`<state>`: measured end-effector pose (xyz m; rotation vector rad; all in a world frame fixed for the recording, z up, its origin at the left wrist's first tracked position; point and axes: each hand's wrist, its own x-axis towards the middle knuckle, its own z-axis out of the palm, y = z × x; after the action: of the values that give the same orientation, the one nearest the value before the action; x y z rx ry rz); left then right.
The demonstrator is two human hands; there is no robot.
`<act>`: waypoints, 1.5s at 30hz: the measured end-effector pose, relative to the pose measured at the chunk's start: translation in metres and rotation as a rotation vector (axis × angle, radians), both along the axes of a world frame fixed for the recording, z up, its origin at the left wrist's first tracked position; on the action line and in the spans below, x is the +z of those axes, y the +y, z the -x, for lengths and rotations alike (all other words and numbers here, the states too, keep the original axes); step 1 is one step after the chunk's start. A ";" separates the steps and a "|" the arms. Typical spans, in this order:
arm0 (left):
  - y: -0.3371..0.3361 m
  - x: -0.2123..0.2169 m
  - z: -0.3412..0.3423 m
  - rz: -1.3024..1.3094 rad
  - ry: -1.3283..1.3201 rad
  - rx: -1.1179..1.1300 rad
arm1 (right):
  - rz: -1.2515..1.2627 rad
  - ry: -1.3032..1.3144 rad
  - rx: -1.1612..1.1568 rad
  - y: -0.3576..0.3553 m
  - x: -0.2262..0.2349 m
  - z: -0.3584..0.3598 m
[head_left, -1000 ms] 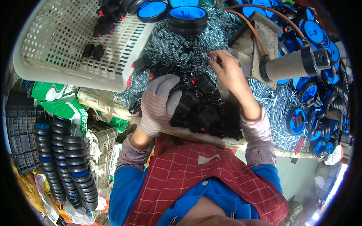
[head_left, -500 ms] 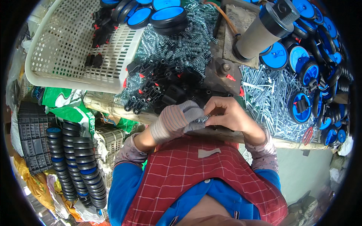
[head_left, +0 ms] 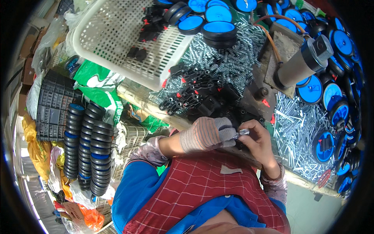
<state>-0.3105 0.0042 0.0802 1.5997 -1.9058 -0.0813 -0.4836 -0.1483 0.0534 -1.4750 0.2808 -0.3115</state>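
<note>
My left hand (head_left: 204,134), in a grey glove with orange stripes, is closed in front of my apron at the bench edge. What its fingers hold is mostly hidden; a bit of metal shows at the fingertips. My bare right hand (head_left: 258,141) pinches a small shiny metal piece (head_left: 244,132) between thumb and forefinger, close beside the glove. Just beyond both hands lies a heap of black plastic parts (head_left: 210,105), some with red tabs. Behind that heap spreads a pile of metal coil springs (head_left: 222,64).
A white perforated basket (head_left: 156,76) stands at the back left. Long metal pins (head_left: 300,132) lie at the right, near blue-and-black wheels (head_left: 310,89). A metal cylinder (head_left: 298,64) on a block rises behind. Stacked wheels (head_left: 102,156) stand at the lower left.
The view has turned, so the bench appears shifted right and tilted. A coil spring showed between my hands before; now my right hand pinches a small shiny metal piece, slightly apart from the glove.
</note>
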 end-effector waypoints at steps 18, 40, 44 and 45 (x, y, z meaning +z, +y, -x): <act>-0.035 0.028 0.007 -0.003 -0.334 0.037 | -0.326 -0.143 -0.065 0.012 -0.012 0.003; -0.096 -0.019 -0.489 -0.499 -0.342 1.393 | -0.441 0.165 -0.445 -0.048 -0.047 0.015; -0.114 -0.002 -0.521 -0.697 -0.476 1.081 | -0.423 0.216 -0.507 -0.045 -0.044 0.016; -0.110 0.000 -0.528 -0.663 -0.600 1.099 | -0.445 0.254 -0.513 -0.044 -0.039 0.017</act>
<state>0.2173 -0.1055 0.0804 3.1974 -1.1036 0.2900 -0.5010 -0.1925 0.0146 -0.9827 0.8826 -0.4380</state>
